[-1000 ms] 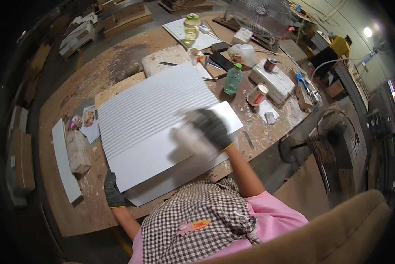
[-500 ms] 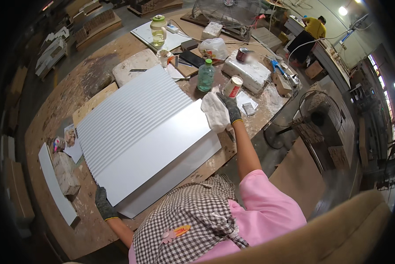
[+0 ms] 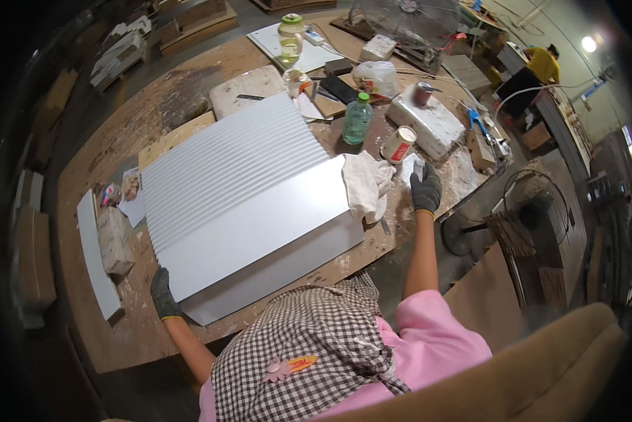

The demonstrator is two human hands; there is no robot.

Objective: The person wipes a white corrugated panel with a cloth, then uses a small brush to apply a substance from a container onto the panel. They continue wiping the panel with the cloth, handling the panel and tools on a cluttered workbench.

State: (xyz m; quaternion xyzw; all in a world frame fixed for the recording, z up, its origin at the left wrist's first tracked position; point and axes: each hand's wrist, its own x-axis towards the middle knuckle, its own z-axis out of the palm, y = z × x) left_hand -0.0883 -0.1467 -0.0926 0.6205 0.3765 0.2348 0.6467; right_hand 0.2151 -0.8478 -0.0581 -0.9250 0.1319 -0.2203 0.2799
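Observation:
A white panel box (image 3: 260,232) with a ribbed far half and a smooth near half lies across the workbench. My left hand (image 3: 164,294), in a dark grey glove, grips its near left corner; some fingers are hidden by the edge. Over the right end of the panel hangs a crumpled white cloth (image 3: 367,184), let go. My right hand (image 3: 426,190), gloved likewise, is to the right of the cloth, its fingers closed on a small flat grey piece (image 3: 419,169) above white paper. Just beyond stands a red and white paper cup (image 3: 400,145).
A green-capped bottle (image 3: 358,119), a white plaster-stained block (image 3: 427,121) and a yellow-green jug (image 3: 291,39) stand on the workbench (image 3: 112,337). At the left lies a narrow white strip (image 3: 96,257). A floor fan (image 3: 538,211) stands right; a person in yellow (image 3: 541,67) works far off.
My right hand has released the white cloth and moved right to the small grey piece. My left hand stays at the panel's corner. The whole view has shifted slightly.

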